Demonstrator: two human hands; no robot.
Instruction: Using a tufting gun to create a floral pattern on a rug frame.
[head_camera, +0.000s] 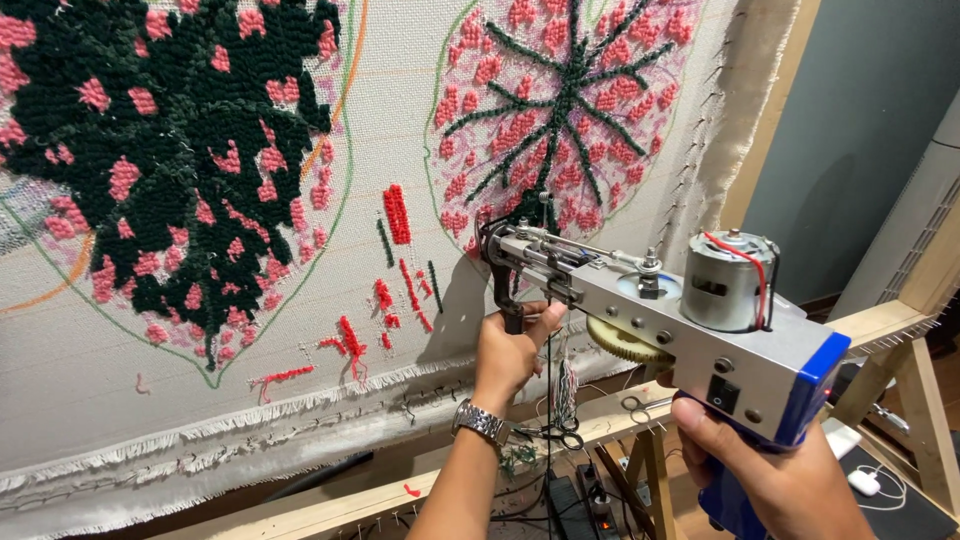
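The tufting gun runs long from four o'clock to ten o'clock, its needle on the cloth, left hand clenched round its front handle, right hand wrapped round its blue rear grip.

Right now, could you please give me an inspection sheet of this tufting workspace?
Surface: backing cloth stretched on a wooden frame, partly tufted with pink and dark green leaf shapes.
Job's things: tufting gun, its needle end at the lower edge of the right leaf.
Clutter: scissors hanging at the frame rail; red yarn scraps on the cloth.
Hands: left hand grips the front handle; right hand holds the blue rear grip.
Cables: red wire on the motor; white cable on the floor.
Surroundings: grey wall to the right.
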